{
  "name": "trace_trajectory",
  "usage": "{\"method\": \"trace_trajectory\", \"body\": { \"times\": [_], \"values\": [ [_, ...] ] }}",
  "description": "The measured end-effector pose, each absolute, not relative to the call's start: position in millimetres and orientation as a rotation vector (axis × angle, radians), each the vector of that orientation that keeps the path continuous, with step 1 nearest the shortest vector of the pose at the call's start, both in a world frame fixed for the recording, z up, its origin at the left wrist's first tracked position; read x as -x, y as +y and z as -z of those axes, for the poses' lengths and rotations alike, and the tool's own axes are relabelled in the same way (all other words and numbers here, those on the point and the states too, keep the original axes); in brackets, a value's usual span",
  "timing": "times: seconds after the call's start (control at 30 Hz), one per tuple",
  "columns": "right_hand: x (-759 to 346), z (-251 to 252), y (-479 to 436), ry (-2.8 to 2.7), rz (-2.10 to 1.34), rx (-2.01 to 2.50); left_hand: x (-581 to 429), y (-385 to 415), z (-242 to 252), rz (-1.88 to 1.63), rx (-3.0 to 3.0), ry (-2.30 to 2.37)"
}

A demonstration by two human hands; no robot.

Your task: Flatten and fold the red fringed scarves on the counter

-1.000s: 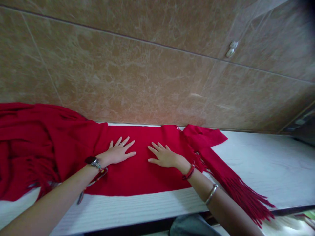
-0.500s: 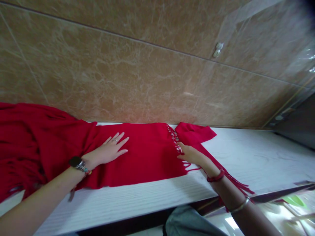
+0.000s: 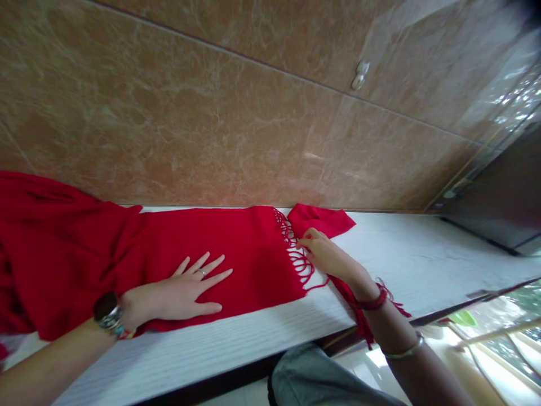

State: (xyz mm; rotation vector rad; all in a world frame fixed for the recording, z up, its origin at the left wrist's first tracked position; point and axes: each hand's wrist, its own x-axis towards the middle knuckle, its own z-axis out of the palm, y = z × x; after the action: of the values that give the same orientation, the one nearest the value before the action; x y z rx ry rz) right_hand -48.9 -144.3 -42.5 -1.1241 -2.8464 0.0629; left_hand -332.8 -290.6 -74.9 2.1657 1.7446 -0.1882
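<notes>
A red fringed scarf [image 3: 249, 254] lies along the white tabletop, smooth in the middle and bunched into loose folds at the left. My left hand [image 3: 181, 293] rests flat on the smooth part with its fingers spread. At the right end, the fingers of my right hand [image 3: 323, 254] are bent together at the knotted fringe [image 3: 301, 262], pinching at its strands. Beyond the fringe is another red fabric part [image 3: 323, 220], partly under my right hand and forearm. Its tassels hang toward the front edge. Whether it joins the scarf is hidden.
A brown marbled wall [image 3: 203, 124] rises behind the white tabletop [image 3: 414, 242]. At the far right stands a dark box-like object [image 3: 499, 192]. My knee [image 3: 313, 375] is below the table's front edge, and a green item [image 3: 464, 318] lies lower right.
My left hand has slid nearer the scarf's front edge, still flat. My right hand has shifted slightly back along the fringe, its fingers more bent. The view has turned a little to the right.
</notes>
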Motion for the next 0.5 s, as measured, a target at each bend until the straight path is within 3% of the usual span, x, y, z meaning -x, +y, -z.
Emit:
{"method": "trace_trajectory", "body": {
  "times": [0.17,0.33,0.5],
  "values": [
    [61.5,43.8,-158.4,-3.16,-0.163,0.756,335.1,-293.0,69.2,0.235,-2.112,1.749],
    [51.5,63.1,-145.0,-3.216,0.207,1.065,335.7,-292.5,71.1,0.227,-2.103,1.754],
    [36.1,51.8,-140.3,-3.12,0.241,1.283,335.9,-292.0,63.5,0.276,-2.067,1.781]
  ]
}}
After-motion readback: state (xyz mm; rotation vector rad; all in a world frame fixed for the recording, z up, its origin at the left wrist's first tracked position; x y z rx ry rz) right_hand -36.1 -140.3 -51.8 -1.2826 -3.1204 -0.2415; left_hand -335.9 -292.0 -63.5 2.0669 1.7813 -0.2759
